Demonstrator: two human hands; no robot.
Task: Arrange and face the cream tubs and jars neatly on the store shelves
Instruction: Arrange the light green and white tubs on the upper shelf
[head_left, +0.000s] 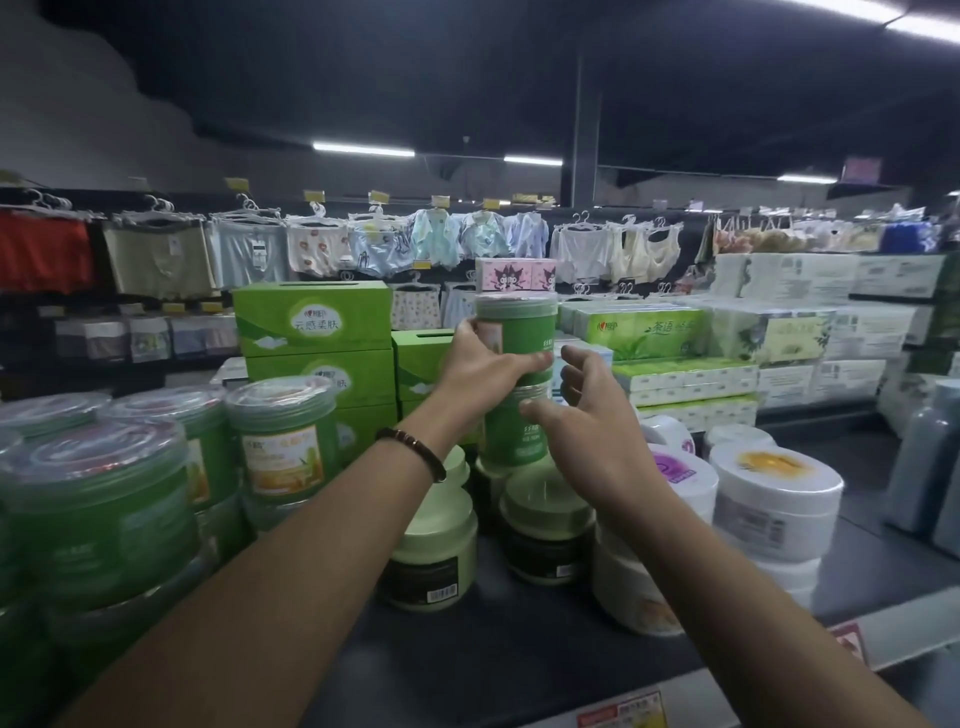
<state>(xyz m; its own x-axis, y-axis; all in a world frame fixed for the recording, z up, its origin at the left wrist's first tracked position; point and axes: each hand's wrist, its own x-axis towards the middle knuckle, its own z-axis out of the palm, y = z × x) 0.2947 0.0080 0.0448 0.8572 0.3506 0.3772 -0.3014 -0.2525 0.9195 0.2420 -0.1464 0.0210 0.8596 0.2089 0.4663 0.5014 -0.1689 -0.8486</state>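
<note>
Seemingly midway: the left hand (483, 369) grips the top green jar (519, 327) of a stack, the right hand (597, 415) has its fingers spread and empty, and the pale-lidded jars (434, 551) sit unfaced.

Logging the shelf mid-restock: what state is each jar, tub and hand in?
top green jar, upright, lidded, stacked on the lower one
lower green jar, upright, carrying it
left hand, grips the top green jar
right hand, open beside the lower green jar, holding nothing
pale green tubs, upright, lidded

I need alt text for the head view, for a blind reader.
The left-hand grip holds the upper green jar just above the lower green jar on a store shelf; the right-hand grip is open beside it. White tubs stand nearby.
</note>
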